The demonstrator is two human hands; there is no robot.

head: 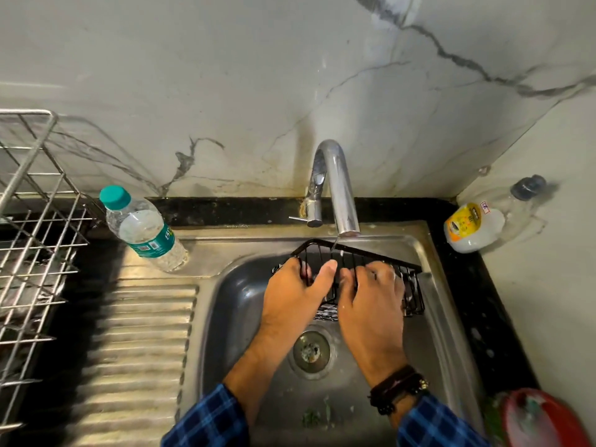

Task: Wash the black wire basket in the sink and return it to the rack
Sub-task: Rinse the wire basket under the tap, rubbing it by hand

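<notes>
Basket: black wire basket (pixel 380 269), centre frame, held over the stainless steel sink (pixel 451 317) bowl, tilted under the curved chrome tap (pixel 335 188) so the thin stream hits its rim.
Left hand (pixel 290 295): fingers closed on the basket's left end, steadying it.
Right hand (pixel 371 308): fingers curled over the wires, likely rubbing.
Rack: silver wire rack (pixel 35 237), left edge, well apart; judged destination.
Stage: rinsing, return not yet begun.

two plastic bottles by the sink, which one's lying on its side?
The bottle with the yellow label and dark cap, in the corner right of the faucet. The teal-capped water bottle, left of the sink, stands upright.
</notes>
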